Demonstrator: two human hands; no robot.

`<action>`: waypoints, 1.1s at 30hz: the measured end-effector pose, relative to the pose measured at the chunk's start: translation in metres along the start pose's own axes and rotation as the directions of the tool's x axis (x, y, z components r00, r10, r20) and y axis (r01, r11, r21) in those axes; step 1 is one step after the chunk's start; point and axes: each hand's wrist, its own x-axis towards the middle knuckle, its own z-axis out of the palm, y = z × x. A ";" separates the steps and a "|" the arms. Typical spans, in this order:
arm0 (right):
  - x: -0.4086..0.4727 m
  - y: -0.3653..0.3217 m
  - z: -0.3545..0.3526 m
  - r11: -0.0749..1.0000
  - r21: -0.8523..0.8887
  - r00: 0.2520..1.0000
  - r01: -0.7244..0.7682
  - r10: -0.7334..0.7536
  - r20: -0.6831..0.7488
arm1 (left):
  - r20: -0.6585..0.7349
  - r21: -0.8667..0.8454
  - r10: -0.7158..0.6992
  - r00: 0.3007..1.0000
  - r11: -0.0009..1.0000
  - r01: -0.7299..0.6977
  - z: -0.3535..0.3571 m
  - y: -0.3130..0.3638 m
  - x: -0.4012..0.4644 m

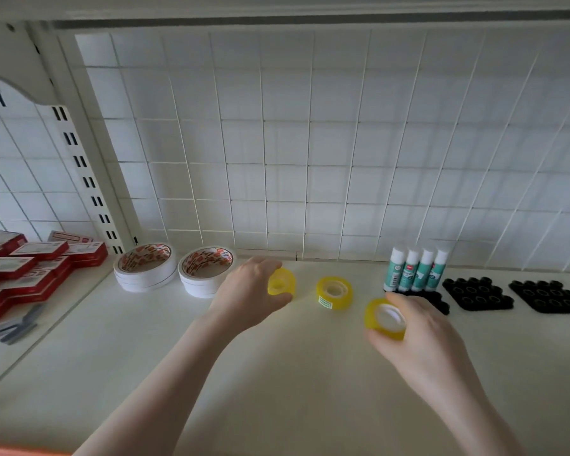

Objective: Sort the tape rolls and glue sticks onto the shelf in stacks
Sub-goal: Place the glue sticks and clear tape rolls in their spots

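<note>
Left hand (249, 291): grip curled round a yellow tape roll (281, 282), thumb below and fingers over the top, roll tilted on edge; cannot tell whether it touches the shelf (277, 373). Right hand (418, 337): grip pinching a second yellow tape roll (385, 319), thumb at its lower left and fingers over its upper right, core facing the camera, roll held tilted. Third yellow tape roll (334, 292) lies flat on the shelf between the two hands, touched by neither. Two stacks of white tape rolls at back left, one (144, 267) just beside the other (205, 271), left of the left hand. Four glue sticks (415, 269) stand upright in a row at back right, near the wire grid back panel (310, 143). Black trays (477, 293) lie right of the glue sticks. Red boxes (30, 271) are piled on the neighbouring shelf at far left.
</note>
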 end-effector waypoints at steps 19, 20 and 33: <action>0.005 0.004 0.005 1.000 0.007 1.000 0.013 -0.013 0.017 | 0.038 -0.078 -0.089 0.995 0.993 0.092 0.005 -0.004 0.010; 0.005 0.004 0.006 1.000 0.012 1.000 0.011 -0.011 0.020 | 0.039 -0.083 -0.089 0.995 0.992 0.092 0.005 -0.004 0.011; 0.003 0.006 0.008 1.000 -0.007 0.999 0.009 -0.009 0.033 | 0.030 -0.144 -0.142 0.989 0.979 0.145 0.009 -0.005 0.013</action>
